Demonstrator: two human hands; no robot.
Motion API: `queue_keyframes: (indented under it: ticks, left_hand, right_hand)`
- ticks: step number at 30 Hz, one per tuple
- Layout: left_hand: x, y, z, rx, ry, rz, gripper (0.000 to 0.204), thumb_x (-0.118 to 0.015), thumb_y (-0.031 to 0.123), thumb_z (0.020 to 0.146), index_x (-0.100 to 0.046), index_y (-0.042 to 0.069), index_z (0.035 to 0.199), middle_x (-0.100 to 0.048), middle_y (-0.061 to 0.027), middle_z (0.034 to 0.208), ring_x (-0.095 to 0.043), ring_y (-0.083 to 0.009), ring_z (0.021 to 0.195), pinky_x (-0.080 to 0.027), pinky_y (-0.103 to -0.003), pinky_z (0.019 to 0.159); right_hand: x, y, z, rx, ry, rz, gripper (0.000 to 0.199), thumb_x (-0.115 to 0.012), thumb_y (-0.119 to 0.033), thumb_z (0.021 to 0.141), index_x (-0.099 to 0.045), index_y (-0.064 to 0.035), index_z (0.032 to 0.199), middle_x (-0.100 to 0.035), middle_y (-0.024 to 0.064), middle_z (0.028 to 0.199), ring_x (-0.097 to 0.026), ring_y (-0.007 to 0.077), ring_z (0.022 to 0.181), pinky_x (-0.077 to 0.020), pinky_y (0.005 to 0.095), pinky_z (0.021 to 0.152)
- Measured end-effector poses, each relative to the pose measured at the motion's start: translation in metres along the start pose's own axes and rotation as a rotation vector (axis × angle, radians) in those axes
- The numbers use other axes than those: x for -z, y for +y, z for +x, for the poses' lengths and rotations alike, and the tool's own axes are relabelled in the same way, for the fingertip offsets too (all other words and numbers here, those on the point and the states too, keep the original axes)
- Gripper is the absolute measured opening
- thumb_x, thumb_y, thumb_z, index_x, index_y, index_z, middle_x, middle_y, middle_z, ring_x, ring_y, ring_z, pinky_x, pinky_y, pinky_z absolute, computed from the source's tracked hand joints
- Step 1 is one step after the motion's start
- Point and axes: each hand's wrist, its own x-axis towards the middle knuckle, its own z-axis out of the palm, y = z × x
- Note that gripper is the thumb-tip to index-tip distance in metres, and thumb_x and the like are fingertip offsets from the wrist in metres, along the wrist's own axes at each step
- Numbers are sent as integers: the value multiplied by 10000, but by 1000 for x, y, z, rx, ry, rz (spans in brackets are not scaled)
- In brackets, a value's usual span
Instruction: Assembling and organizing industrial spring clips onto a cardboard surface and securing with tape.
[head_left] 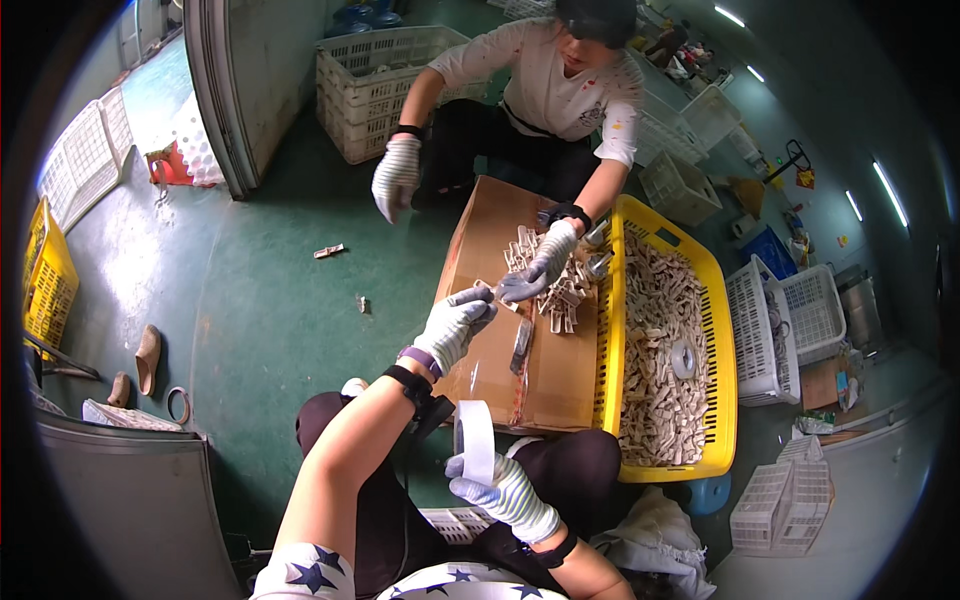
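My left hand [456, 326], in a striped glove with grey fingertips, reaches over a brown cardboard box [565, 385]. Its fingers are closed; a small beige piece shows at their tips, but whether it is gripped is unclear. Close by is a co-worker's gloved hand [540, 272], over a pile of beige clip-like plastic pieces [565, 305]. Low in front of me, my right hand [515, 500] is closed around a roll of white tape [479, 445]. A dark narrow object [521, 346] lies on the box between me and the pile.
A yellow crate [727, 400] full of beige pieces stands right of the box, a white ring [683, 359] on top. The co-worker [560, 85] sits opposite. White crates [350, 110] stand behind. Two stray pieces [329, 251] and shoes [148, 360] are on the green floor.
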Motion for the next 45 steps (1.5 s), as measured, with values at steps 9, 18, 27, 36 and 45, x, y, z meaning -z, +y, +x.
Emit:
queue_keyframes:
  ticks: [9, 18, 27, 36, 45]
  left_hand:
    - [-2, -1, 18, -35, 14, 53, 230, -565, -8, 877, -617, -7, 1101, -658, -90, 996, -655, -164, 852, -553, -266, 813]
    - [-13, 2, 17, -122, -5, 105, 277, -575, 51, 902, -606, 57, 1177, -643, -30, 1015, -623, -132, 879, -541, -274, 807]
    - [52, 47, 1, -369, 156, 569, 996, -695, 186, 846, 49, 251, 1505, -70, -151, 1561, -514, -220, 1145, -471, -345, 916]
    - [100, 41, -61, -19, 89, 792, 925, -687, 379, 828, -125, 59, 1489, -445, -124, 1353, -514, -194, 1070, -451, -327, 874]
    - [45, 1, -125, 628, -85, 898, 895, -456, 686, 851, -117, 179, 1505, -241, -90, 1526, -341, -279, 1327, -317, -463, 1062]
  right_hand:
    - [7, -15, 9, -63, 1, 72, 203, -708, -99, 845, -648, -53, 1033, -638, -25, 943, -585, 75, 877, -473, 248, 798]
    - [7, -27, 18, -54, 51, 165, 211, -702, -155, 858, -651, -57, 1038, -644, -21, 931, -583, 70, 820, -472, 218, 740]
    - [-18, -35, 29, 82, 67, 134, 365, -592, -390, 920, -642, -42, 1016, -640, 12, 934, -578, 102, 898, -439, 275, 837]
    - [-33, 79, -35, -235, 40, 347, 344, -572, -346, 939, -665, -31, 1042, -667, 26, 939, -611, 120, 860, -458, 270, 831]
    - [-14, 86, -11, -121, 109, 405, 415, -556, -414, 928, -649, -32, 1062, -683, 47, 933, -608, 122, 898, -434, 282, 851]
